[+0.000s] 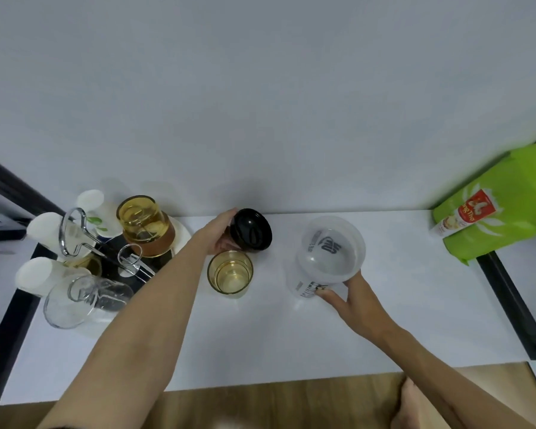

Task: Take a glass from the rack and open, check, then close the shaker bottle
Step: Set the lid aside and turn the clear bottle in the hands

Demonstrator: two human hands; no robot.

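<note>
At the left of the frame the rack [75, 233], a chrome wire stand, carries upturned white cups, one amber glass [144, 224] and a clear glass [84, 300] tipped on its side at lower left. Just right of it, near the centre, the left hand [220, 233] curls its fingers around the black lid [250, 230], which is lifted off and tilted. Directly below the lid in the frame stands a second amber tumbler [229, 271], upright on the white tabletop [260, 335], already off the rack. Right of centre is the shaker bottle [328, 258], open-mouthed and seemingly empty (its inside looks clear to the bottom). The right hand [350, 300] steadies it, thumb and fingers spread against the lower wall, more a brace than a full wrap. At the far right lies a green bag [505, 205].

The bottle looks like light, thin translucent plastic, so it will probably tip easily and flex if squeezed; a hold low on the body seems best while the lid goes back on. The tumbler is glass, smooth and breakable, best taken round its side.
</note>
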